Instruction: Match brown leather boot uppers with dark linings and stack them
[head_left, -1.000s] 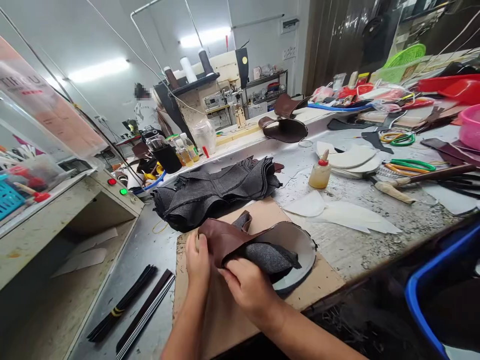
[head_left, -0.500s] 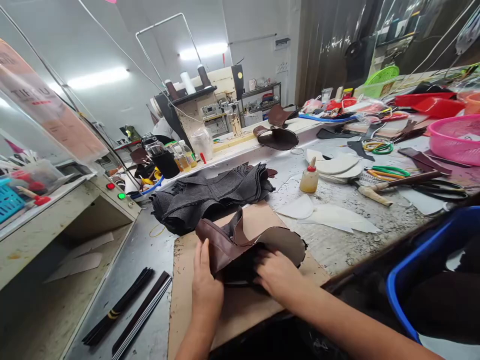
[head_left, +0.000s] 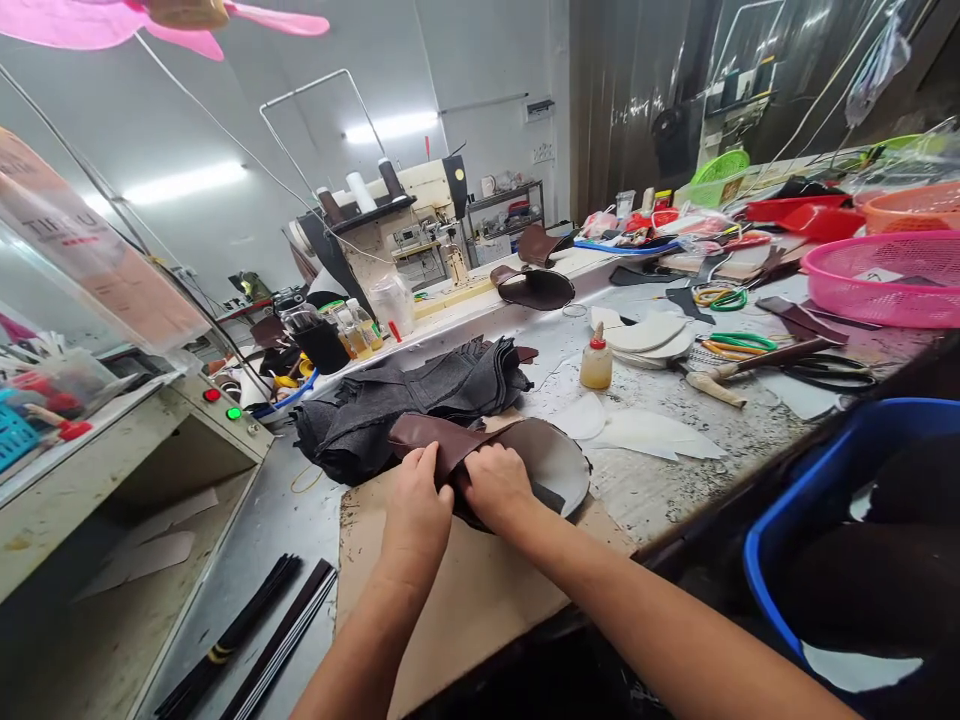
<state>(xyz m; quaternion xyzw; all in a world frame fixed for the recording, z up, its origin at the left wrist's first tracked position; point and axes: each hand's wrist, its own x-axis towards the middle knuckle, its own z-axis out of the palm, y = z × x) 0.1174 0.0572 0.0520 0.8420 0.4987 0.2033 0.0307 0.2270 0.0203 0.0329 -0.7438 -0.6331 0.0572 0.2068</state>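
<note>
A brown leather shoe upper (head_left: pixel 433 436) with a pale lining (head_left: pixel 551 458) lies on a cardboard sheet (head_left: pixel 450 620) in front of me. My left hand (head_left: pixel 416 495) grips the near left edge of the leather, thumb toward the right. Close beside it, my right hand (head_left: pixel 497 482) is curled over the same upper by its opening; its fingertips are partly hidden in the fold. A pile of dark grey stacked uppers (head_left: pixel 412 400) lies just behind, touching or nearly touching the brown one.
A glue bottle (head_left: pixel 596 368) and white cut pieces (head_left: pixel 652 432) lie to the right, with a hammer (head_left: pixel 716 388) beyond. Black strips (head_left: pixel 232 630) lie at left. A blue bin (head_left: pixel 757 560) stands at the lower right. Behind is a sewing machine (head_left: pixel 420 200).
My right hand has come out of the upper's opening and moved left and up, near my left hand. The upper's raised leather part has folded down flatter. The view has shifted.
</note>
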